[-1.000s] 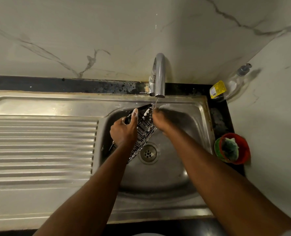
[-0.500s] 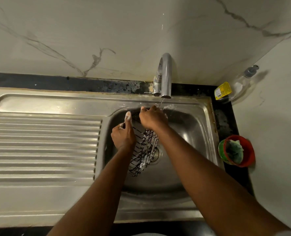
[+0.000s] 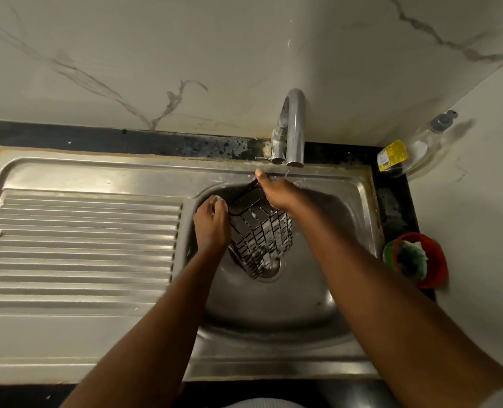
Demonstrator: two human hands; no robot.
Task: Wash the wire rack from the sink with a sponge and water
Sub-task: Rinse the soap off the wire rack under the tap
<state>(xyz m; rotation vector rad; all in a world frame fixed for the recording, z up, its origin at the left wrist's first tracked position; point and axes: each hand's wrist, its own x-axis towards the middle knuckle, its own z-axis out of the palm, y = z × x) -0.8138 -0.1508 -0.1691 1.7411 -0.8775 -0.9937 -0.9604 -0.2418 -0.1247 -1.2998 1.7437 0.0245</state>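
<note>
A black wire rack [image 3: 259, 231], basket-shaped and flecked with white suds, hangs tilted in the steel sink basin [image 3: 274, 304], its lower end over the drain. My right hand [image 3: 274, 192] grips the rack's upper rim just under the tap [image 3: 293, 128], where a thin stream of water runs. My left hand [image 3: 212, 222] is curled against the rack's left side, with suds on the fingertips; whether it holds the rim or a sponge is hidden. No sponge shows in either hand.
A ribbed steel draining board [image 3: 82, 240] lies left of the basin. At the right, a red and green bowl [image 3: 421, 260] holds a green scrubber. A clear soap bottle [image 3: 415, 145] with a yellow label stands in the back corner by the marble wall.
The rack has turned from lying slanted under the tap to hanging open side towards me. My right hand shifted to its top rim and my left hand moved to its left side.
</note>
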